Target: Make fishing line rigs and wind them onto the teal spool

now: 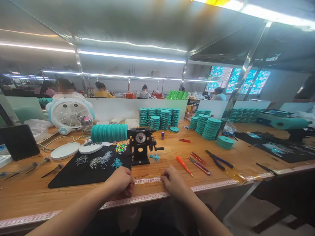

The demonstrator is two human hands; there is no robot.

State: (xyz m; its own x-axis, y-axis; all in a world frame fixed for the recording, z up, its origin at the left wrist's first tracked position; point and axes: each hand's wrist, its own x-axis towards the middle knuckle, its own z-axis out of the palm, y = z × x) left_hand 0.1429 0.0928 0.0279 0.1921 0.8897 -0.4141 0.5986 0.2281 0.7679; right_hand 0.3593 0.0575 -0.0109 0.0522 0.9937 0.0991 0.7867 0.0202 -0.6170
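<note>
My left hand point(122, 181) is closed with its fingers pinched, low over the table edge. My right hand point(174, 179) is also closed, a short way to the right. Whatever either holds is too thin or hidden to make out. Between them lies a short strip of measuring tape point(148, 180). Beyond my hands stands a black hand-crank winder point(140, 146) with a dial, carrying a row of teal spools point(109, 132). Small blue pieces point(155, 158) lie beside its base. A black mat point(81, 177) near my left hand bears metal bits point(95, 162) and coloured beads point(121, 148).
On the right lie an orange screwdriver point(184, 166), snips point(199, 166) and pliers point(218, 160). Teal spools stand in stacks point(165, 119) at the back. White plates point(65, 151) and a fan point(71, 114) are on the left. A long measuring tape point(137, 199) follows the front edge.
</note>
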